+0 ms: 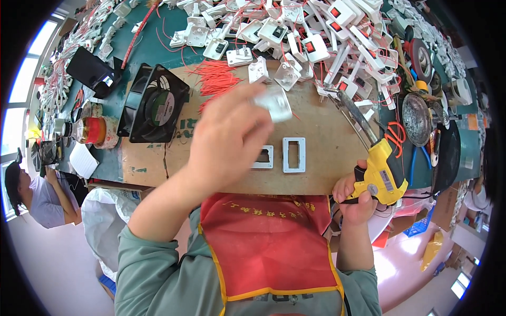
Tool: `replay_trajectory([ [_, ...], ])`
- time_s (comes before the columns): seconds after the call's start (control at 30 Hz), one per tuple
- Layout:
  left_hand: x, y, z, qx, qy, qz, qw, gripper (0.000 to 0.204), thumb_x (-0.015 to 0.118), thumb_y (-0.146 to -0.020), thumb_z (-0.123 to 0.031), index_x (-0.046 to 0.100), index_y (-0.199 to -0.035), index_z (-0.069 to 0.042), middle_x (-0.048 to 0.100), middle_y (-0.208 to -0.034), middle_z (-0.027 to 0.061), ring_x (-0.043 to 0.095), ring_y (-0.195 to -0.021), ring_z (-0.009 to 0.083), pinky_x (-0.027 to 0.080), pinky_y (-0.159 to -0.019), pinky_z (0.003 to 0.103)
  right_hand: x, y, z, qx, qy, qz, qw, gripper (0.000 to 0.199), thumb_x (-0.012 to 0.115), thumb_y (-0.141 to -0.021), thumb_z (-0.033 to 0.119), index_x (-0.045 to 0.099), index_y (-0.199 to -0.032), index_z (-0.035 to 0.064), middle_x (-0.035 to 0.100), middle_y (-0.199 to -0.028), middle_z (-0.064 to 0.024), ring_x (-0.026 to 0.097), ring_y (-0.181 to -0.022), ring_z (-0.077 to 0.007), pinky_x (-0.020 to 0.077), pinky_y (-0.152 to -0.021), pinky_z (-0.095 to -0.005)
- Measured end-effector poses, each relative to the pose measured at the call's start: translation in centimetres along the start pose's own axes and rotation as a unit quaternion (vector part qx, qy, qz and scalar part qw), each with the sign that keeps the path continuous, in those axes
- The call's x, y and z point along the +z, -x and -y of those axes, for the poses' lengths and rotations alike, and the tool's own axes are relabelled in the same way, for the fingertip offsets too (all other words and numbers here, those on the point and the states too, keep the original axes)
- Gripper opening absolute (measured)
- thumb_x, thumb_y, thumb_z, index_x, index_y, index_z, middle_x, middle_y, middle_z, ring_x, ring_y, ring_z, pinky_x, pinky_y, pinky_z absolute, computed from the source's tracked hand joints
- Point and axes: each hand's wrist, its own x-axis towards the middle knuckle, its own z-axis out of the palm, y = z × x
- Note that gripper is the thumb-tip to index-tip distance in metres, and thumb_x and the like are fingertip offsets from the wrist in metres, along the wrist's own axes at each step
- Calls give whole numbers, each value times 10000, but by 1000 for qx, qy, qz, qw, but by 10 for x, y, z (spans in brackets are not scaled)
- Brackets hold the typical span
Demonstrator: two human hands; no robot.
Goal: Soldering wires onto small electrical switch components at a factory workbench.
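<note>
My left hand [226, 137] is raised over the middle of the board, smeared by motion. Its fingers pinch a small white plastic housing [276, 105], also blurred. In my right hand [354, 196] is a yellow soldering gun [380, 171], gripped by its handle, its long metal tip pointing up and left toward the heap of parts. Two white rectangular frames lie on the board below my left hand: one frame [294, 155] is in plain sight, the other frame [266, 157] partly covered by the hand. Short red wires [216, 76] lie bundled behind the left hand.
A big heap of white switch housings [274, 31] with red wires fills the far side. A black fan [155, 105] and a jar [92, 130] stand left. Orange-handled scissors [395, 138] and a round metal dish [416, 120] lie right. Another person [50, 195] sits far left.
</note>
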Motion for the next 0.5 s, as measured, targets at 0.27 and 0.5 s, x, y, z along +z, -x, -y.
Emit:
replay_trajectory([
  [0.27,12,37,-13,111,3,116,987,270,783,-683,-77,675,-929,-103,609,-1118,76,598,-1026,283,471,-872,430,5,-2,3,-8,16,22,1000,741,722,-844,446,406,-1351,7,506,-690,-20,507,-538,-143,417,-490,-296],
  [0.5,9,30,-17,109,-1,136,985,236,788,-703,-130,675,-909,-103,609,-1102,68,585,-1059,287,458,-907,458,6,2,5,-6,-25,7,1000,732,766,-821,366,422,-1352,-1,527,-711,-50,526,-575,-158,448,-515,-310],
])
